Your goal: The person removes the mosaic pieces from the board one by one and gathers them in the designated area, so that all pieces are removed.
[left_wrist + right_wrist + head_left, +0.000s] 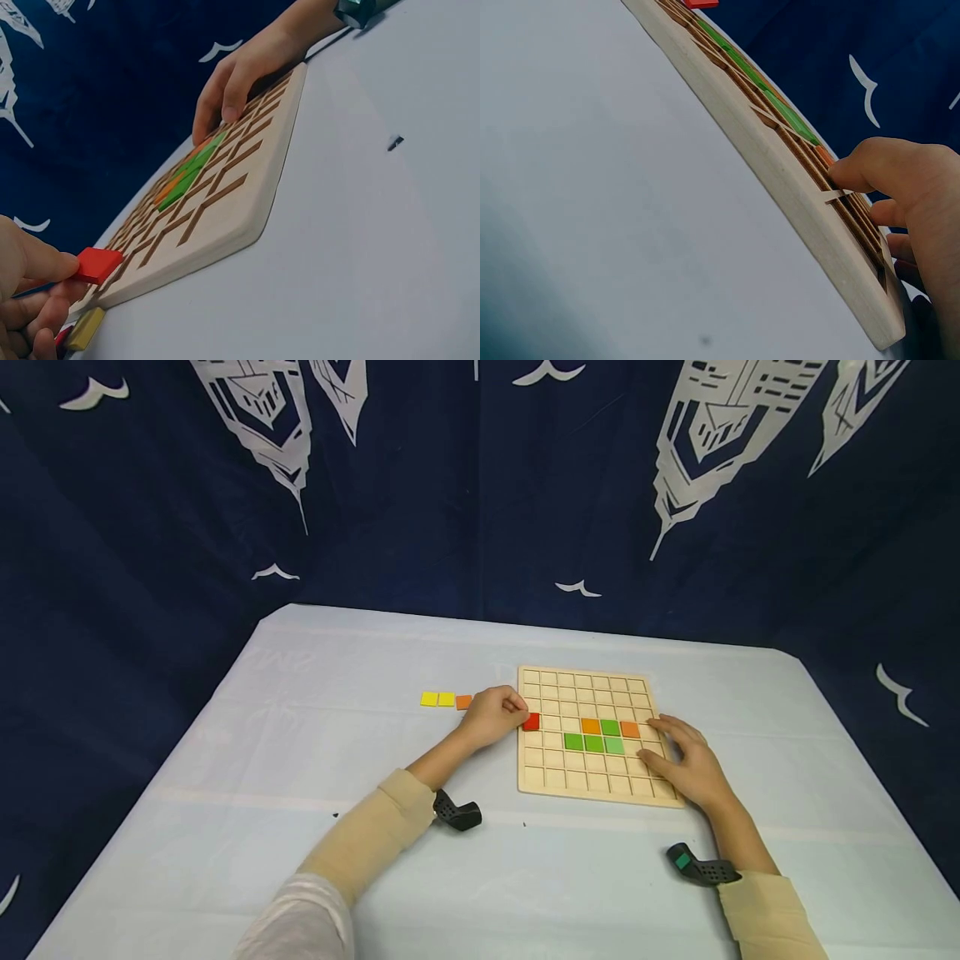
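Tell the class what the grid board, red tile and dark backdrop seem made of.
Grid board: probably wood, smooth and matt; pale tan surface with darker brown grooves.
Red tile: painted wood or plastic, unclear; even red colour, crisp edges.
Dark backdrop: likely printed fabric, matt; faint creases run through it, with white motifs.

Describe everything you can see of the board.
The board is pale and looks wooden, with rounded corners and darker grid lines. It lies flat on the table, bearing six green and orange tiles in two rows. The right hand touches its right side; the left hand holds a red tile at its left edge.
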Demonstrator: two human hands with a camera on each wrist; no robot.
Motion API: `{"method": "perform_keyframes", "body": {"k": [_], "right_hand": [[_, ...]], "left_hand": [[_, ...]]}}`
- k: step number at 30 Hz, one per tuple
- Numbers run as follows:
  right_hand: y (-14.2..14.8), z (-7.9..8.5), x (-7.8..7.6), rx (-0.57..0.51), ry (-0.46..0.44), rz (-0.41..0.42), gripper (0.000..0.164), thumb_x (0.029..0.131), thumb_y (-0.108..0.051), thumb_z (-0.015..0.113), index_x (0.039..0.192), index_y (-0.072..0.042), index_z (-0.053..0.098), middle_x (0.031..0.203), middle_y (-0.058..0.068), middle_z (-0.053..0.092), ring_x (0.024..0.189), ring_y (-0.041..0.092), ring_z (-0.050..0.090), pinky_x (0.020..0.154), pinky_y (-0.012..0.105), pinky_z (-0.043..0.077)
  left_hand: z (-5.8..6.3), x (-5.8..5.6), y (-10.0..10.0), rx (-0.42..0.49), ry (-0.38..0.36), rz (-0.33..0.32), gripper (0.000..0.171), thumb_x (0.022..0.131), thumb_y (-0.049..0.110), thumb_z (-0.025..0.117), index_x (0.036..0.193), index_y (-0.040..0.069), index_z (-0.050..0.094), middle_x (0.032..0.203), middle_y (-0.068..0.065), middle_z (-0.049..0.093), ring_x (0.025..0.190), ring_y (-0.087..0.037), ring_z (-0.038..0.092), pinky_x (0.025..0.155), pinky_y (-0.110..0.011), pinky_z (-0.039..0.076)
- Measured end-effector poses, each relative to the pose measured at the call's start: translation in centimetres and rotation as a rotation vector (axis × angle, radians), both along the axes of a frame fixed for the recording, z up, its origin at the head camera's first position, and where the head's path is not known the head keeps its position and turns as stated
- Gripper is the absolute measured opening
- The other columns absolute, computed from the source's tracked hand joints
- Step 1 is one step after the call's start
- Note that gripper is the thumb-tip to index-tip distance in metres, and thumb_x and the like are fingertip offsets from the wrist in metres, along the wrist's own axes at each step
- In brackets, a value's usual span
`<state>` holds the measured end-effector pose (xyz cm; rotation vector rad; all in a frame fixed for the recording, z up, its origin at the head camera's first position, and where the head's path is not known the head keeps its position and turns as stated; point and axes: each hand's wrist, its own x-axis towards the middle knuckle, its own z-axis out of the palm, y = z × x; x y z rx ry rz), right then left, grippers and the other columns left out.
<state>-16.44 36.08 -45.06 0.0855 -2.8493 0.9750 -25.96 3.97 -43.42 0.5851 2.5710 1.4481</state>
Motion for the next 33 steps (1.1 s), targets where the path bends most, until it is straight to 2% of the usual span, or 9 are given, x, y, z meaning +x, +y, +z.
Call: {"method": "perform_keyframes", "body": {"k": [7, 33], "right_hand": [[-0.1, 0.1, 0.0, 0.001, 0.002, 0.002, 0.064, 0.090, -0.033, 0.067, 0.139, 0.002, 0.047, 0.149, 0.028, 0.033, 0.137, 0.050, 0.023, 0.103, 0.070, 0.020], [0.0, 0.0, -0.1, 0.005, -0.003, -0.005, 0.064, 0.090, -0.034, 0.067, 0.139, 0.002, 0.047, 0.149, 0.027, 0.033, 0.137, 0.050, 0.022, 0.103, 0.070, 0.020]], "left_hand": [[0.0, -0.1, -1.2, 0.018, -0.014, 0.000, 0.008, 0.089, 0.013, 0.071, 0.090, 0.007, 0.067, 0.082, -0.001, 0.064, 0.076, -0.013, 0.059, 0.067, -0.024, 0.047], [-0.1, -0.3, -4.3, -0.023, -0.045, 0.070, 0.008, 0.089, 0.014, 0.072, 0.088, 0.007, 0.067, 0.080, -0.001, 0.064, 0.076, -0.016, 0.058, 0.068, -0.026, 0.047]]}}
